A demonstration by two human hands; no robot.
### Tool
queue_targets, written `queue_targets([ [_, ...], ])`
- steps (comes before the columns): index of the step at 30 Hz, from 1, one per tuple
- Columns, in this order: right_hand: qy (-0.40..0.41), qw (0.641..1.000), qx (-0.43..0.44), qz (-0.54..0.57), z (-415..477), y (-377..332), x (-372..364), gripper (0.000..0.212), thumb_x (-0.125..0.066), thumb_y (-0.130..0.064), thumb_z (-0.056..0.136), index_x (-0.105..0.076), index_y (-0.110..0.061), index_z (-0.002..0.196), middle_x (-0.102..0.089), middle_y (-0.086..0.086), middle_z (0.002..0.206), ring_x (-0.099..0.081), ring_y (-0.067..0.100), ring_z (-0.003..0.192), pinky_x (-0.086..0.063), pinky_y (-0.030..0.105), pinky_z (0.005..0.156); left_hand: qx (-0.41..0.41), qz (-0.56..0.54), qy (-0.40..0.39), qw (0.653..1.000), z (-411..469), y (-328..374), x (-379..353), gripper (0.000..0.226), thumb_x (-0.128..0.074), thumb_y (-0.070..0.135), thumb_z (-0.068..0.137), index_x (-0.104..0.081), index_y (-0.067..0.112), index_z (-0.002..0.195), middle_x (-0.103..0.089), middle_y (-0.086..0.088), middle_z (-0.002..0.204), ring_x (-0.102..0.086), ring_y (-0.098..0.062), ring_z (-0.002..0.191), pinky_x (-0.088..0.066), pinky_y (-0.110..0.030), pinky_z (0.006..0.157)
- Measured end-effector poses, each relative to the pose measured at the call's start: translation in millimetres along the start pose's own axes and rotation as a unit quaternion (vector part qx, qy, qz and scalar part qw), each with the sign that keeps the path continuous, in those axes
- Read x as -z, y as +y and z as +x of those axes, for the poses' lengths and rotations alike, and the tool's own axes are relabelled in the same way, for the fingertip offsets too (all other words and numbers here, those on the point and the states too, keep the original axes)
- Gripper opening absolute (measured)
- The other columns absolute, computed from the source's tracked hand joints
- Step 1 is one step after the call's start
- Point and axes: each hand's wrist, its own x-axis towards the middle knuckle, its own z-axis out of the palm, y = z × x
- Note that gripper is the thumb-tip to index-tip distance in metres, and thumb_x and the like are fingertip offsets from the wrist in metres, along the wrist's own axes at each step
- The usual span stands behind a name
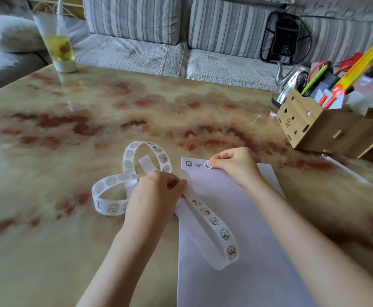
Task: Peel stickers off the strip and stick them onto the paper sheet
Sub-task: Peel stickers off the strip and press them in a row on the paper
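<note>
A striped sofa (pixel 136 29) backs a marbled table (pixel 92 111), whose far and left stretches lie bare; a wooden organizer (pixel 313 127) crowds the right edge, a glass (pixel 58 43) the far left corner. The paper sheet (pixel 247 240) runs lengthwise from the near edge. The looping strip (pixel 212 220) crosses its left edge. The left hand (pixel 156 193) pinches the strip; the right hand (pixel 236 162) presses a sticker (pixel 208 164) near the sheet's far edge.
</note>
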Motion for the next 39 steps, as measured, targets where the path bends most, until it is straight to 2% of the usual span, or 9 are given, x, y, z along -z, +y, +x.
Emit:
queue_targets([
  [6, 0.003, 1.000, 0.001, -0.013, -1.6, -0.6, -0.4, 0.007, -0.077, -0.020, 0.067, -0.072, -0.016, 0.063, -0.073, 0.003, 0.074, -0.058, 0.021, 0.067, -0.044, 0.033, 0.067, -0.007, 0.008, 0.003, 1.000, 0.1, 0.3, -0.6, 0.032, -0.059, 0.031, 0.087, -0.067, 0.009, 0.065, -0.065, -0.014, 0.060, -0.061, -0.034, 0.060, -0.050, -0.036, 0.052],
  [9, 0.014, 0.999, 0.010, -0.029, -2.7, -1.1, -1.9, 0.007, -0.076, -0.020, 0.066, -0.072, -0.017, 0.061, -0.073, 0.000, 0.071, -0.066, 0.029, 0.079, -0.052, 0.040, 0.077, -0.005, 0.010, 0.004, 1.000, -0.2, 0.3, -0.4, 0.032, -0.059, 0.031, 0.087, -0.067, 0.010, 0.065, -0.064, -0.014, 0.058, -0.061, -0.034, 0.060, -0.050, -0.037, 0.052],
  [14, 0.029, 0.999, 0.019, -0.037, -3.0, 0.3, -5.1, 0.013, -0.076, -0.018, 0.068, -0.067, -0.021, 0.058, -0.070, -0.004, 0.067, -0.066, 0.024, 0.074, -0.051, 0.037, 0.071, -0.004, 0.012, 0.004, 1.000, -0.5, 1.4, 0.0, 0.031, -0.059, 0.031, 0.087, -0.068, 0.011, 0.065, -0.063, -0.013, 0.056, -0.061, -0.033, 0.060, -0.050, -0.036, 0.052],
  [18, 0.042, 0.998, 0.023, -0.041, -3.4, 2.5, -7.5, 0.012, -0.074, -0.017, 0.070, -0.067, -0.021, 0.061, -0.067, -0.006, 0.064, -0.059, 0.016, 0.063, -0.043, 0.031, 0.063, -0.001, 0.006, 0.003, 1.000, -1.0, 1.6, 0.5, 0.030, -0.059, 0.030, 0.087, -0.068, 0.011, 0.065, -0.063, -0.011, 0.055, -0.062, -0.033, 0.059, -0.052, -0.038, 0.055],
  [26, 0.044, 0.994, 0.056, -0.079, -7.4, 2.5, -6.8, 0.010, -0.075, -0.024, 0.073, -0.066, -0.022, 0.069, -0.059, -0.010, 0.065, -0.052, 0.008, 0.060, -0.037, 0.027, 0.059, -0.005, 0.006, 0.004, 1.000, -0.6, 1.8, 0.5, 0.030, -0.059, 0.030, 0.087, -0.067, 0.012, 0.064, -0.060, -0.007, 0.050, -0.062, -0.032, 0.058, -0.050, -0.035, 0.053],
  [31, 0.040, 0.996, 0.049, -0.066, 0.4, 8.6, -3.7, 0.027, -0.080, -0.026, 0.072, -0.060, -0.022, 0.091, -0.052, -0.010, 0.077, -0.049, 0.006, 0.066, -0.038, 0.028, 0.063, -0.005, 0.015, 0.005, 1.000, -0.1, 0.4, -0.7, 0.031, -0.058, 0.031, 0.087, -0.067, 0.011, 0.066, -0.059, -0.008, 0.051, -0.056, -0.031, 0.055, -0.044, -0.030, 0.049],
  [33, 0.026, 0.997, 0.040, -0.065, 3.6, 7.8, -2.1, 0.028, -0.080, -0.023, 0.073, -0.059, -0.022, 0.091, -0.052, -0.010, 0.079, -0.051, 0.009, 0.072, -0.042, 0.031, 0.070, -0.003, 0.024, 0.007, 1.000, 0.3, -0.6, -1.4, 0.032, -0.058, 0.032, 0.088, -0.067, 0.008, 0.069, -0.061, -0.016, 0.056, -0.048, -0.029, 0.052, -0.037, -0.027, 0.048],
  [36, 0.022, 0.997, 0.035, -0.059, 8.3, 9.7, 0.8, 0.019, -0.074, -0.015, 0.077, -0.059, -0.023, 0.084, -0.055, -0.010, 0.078, -0.056, 0.014, 0.078, -0.048, 0.034, 0.075, -0.002, 0.029, 0.008, 1.000, 0.1, -2.4, -1.5, 0.033, -0.057, 0.033, 0.088, -0.066, 0.007, 0.069, -0.062, -0.018, 0.060, -0.054, -0.032, 0.054, -0.036, -0.026, 0.048],
  [39, 0.026, 0.998, 0.035, -0.046, 9.2, 8.1, 0.0, 0.018, -0.076, -0.026, 0.077, -0.060, -0.023, 0.083, -0.057, -0.009, 0.078, -0.057, 0.015, 0.077, -0.047, 0.034, 0.074, -0.004, 0.035, 0.007, 0.999, 0.0, -2.4, -1.2, 0.033, -0.057, 0.033, 0.088, -0.067, 0.008, 0.069, -0.062, -0.017, 0.059, -0.057, -0.033, 0.057, -0.037, -0.026, 0.048],
])
